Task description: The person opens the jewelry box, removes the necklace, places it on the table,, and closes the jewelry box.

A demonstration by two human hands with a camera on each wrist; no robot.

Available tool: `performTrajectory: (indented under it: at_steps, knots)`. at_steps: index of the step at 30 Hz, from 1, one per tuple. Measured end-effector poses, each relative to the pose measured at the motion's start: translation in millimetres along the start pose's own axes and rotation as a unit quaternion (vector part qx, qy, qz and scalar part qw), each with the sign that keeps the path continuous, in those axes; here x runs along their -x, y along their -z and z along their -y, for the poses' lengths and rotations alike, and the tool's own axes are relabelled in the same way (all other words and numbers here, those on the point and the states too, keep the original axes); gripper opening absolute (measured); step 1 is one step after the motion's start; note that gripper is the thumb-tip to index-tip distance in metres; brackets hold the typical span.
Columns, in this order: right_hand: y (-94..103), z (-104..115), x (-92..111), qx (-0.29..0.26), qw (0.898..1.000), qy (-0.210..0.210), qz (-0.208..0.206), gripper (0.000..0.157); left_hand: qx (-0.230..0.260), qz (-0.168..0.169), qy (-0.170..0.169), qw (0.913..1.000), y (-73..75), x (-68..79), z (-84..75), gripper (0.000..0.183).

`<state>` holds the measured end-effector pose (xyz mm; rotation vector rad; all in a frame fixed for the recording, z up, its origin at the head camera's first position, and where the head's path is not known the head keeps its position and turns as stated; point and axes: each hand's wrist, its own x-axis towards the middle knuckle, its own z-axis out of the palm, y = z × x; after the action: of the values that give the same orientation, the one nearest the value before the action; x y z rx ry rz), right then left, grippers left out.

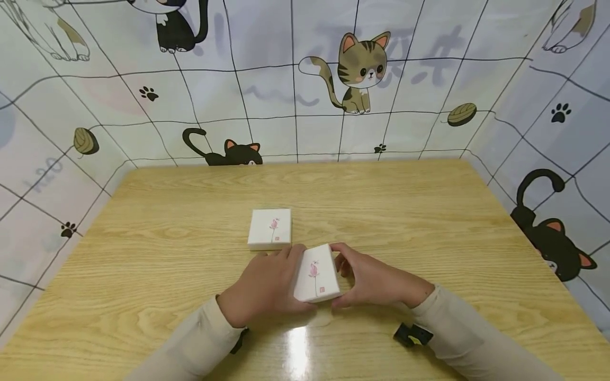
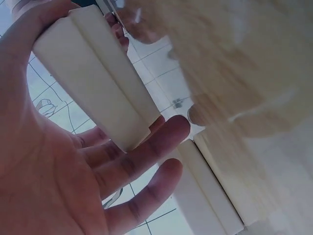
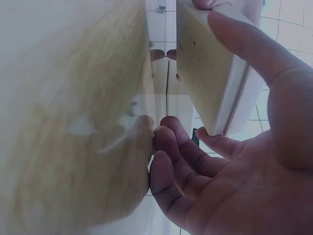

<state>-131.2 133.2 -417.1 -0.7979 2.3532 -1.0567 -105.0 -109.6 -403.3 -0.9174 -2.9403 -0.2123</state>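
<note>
A small white box [image 1: 316, 275] with a pink flower drawing on its lid is held slightly tilted above the table between both hands. My left hand [image 1: 271, 283] grips its left side, thumb at the near edge and fingers at the far edge. On the other side, my right hand [image 1: 376, 278] pinches the box between thumb and index finger, its other fingers loosely curled below. The left wrist view shows the box's side [image 2: 93, 73] with a seam between lid and base. In the right wrist view, the box's underside [image 3: 203, 63] faces the table, with small dark marks.
A second white box [image 1: 270, 227] with the same flower drawing lies on the wooden table [image 1: 400, 206], just beyond my left hand. Cloth printed with cats [image 1: 363, 71] encloses the table at the back and sides.
</note>
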Motion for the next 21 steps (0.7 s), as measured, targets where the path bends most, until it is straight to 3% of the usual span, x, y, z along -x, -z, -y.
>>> performTrajectory:
  at_steps: [3, 9, 21]
  knots:
    - [0.0, -0.2, -0.1, -0.002, 1.0, -0.004, 0.006, 0.106, 0.01, -0.005, 0.0, 0.9999, -0.7, 0.4, 0.1, 0.093]
    - [-0.5, -0.1, -0.7, -0.013, 1.0, -0.006, 0.013, 0.103, 0.034, 0.029, 0.011, 0.9989, 1.0, 0.7, -1.0, 0.097]
    - [-0.5, -3.5, -2.3, -0.026, 0.999, -0.016, 0.021, 0.099, 0.015, 0.049, 0.003, 0.9987, 1.0, 1.0, 1.4, 0.098]
